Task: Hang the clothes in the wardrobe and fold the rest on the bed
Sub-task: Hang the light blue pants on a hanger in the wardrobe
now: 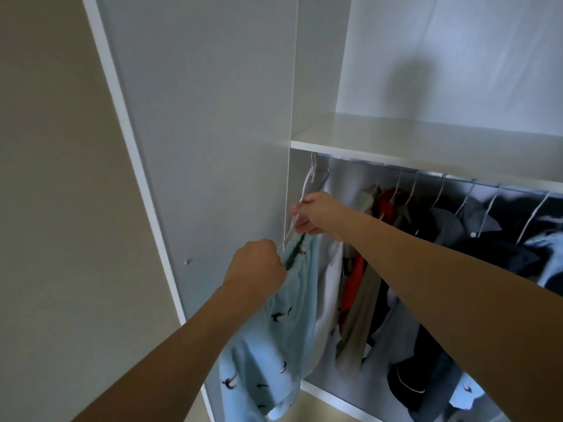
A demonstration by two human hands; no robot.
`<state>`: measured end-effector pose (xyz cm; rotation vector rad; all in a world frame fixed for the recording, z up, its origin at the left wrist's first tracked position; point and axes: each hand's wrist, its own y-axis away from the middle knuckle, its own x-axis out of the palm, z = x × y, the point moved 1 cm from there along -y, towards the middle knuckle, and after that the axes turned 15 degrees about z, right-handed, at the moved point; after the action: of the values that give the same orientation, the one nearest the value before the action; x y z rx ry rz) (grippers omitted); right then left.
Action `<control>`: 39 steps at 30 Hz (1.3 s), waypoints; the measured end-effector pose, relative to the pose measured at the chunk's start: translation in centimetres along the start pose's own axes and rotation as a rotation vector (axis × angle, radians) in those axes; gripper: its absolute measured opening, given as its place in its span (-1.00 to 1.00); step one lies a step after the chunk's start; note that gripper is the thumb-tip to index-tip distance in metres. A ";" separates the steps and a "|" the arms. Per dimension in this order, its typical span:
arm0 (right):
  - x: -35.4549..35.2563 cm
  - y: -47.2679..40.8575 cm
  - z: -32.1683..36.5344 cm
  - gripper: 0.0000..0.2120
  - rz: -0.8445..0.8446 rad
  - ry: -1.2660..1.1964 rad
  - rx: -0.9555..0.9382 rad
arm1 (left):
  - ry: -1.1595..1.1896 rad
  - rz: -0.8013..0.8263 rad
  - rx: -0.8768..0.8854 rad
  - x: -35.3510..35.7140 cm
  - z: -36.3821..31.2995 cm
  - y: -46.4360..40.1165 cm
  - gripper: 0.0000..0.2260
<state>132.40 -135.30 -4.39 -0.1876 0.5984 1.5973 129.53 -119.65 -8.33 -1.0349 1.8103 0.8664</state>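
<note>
While left hand (257, 266) grips blue shirt (268, 345), right hand (316, 216) pinches hanger (304, 190)

The light blue shirt (274, 345) is soft matt cloth printed with small dark birds; its hanger (306, 190) looks like thin white wire. The wardrobe shelf (426, 141) is smooth, matt white board, and the rail (457, 177) beneath it shiny metal

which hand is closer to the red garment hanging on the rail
Right. The right hand grips a white hanger just left of the red garment; the left hand grips the blue shirt, lower and farther left.
</note>
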 end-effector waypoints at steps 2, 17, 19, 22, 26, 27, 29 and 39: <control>-1.0 -1.6 -0.4 -0.82 -0.014 -0.004 -0.015 | -0.009 0.002 0.007 -0.2 -0.3 -1.7 -0.75; -6.5 -12.4 -10.3 -0.72 0.063 0.615 0.274 | -0.010 -0.039 0.090 1.1 -2.2 -13.7 -0.73; -6.8 -13.9 -12.7 -0.71 0.116 0.868 0.327 | -0.018 -0.055 0.092 1.4 -2.4 -14.9 -0.71; -7.3 -15.8 -15.0 -0.57 0.201 1.251 0.377 | -0.021 -0.066 0.091 1.9 -2.6 -16.7 -0.71; -7.9 -16.4 -16.4 -0.44 0.159 1.502 0.468 | -0.030 -0.050 0.118 2.3 -3.0 -19.2 -0.71; -8.0 -16.6 -16.7 -0.45 0.152 1.531 0.502 | -0.026 -0.044 0.132 2.5 -3.2 -19.7 -0.72; -8.1 -17.5 -17.5 -0.52 0.157 1.546 0.567 | -0.016 -0.035 0.150 2.8 -3.5 -20.8 -0.71; -8.9 -18.2 -17.5 -0.67 0.212 1.313 0.619 | 0.090 -0.032 0.163 4.8 -5.6 -25.6 -0.87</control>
<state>147.11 -151.35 -19.88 -0.7316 2.1279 1.2377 149.23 -136.59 -14.25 -1.0096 1.8997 0.6503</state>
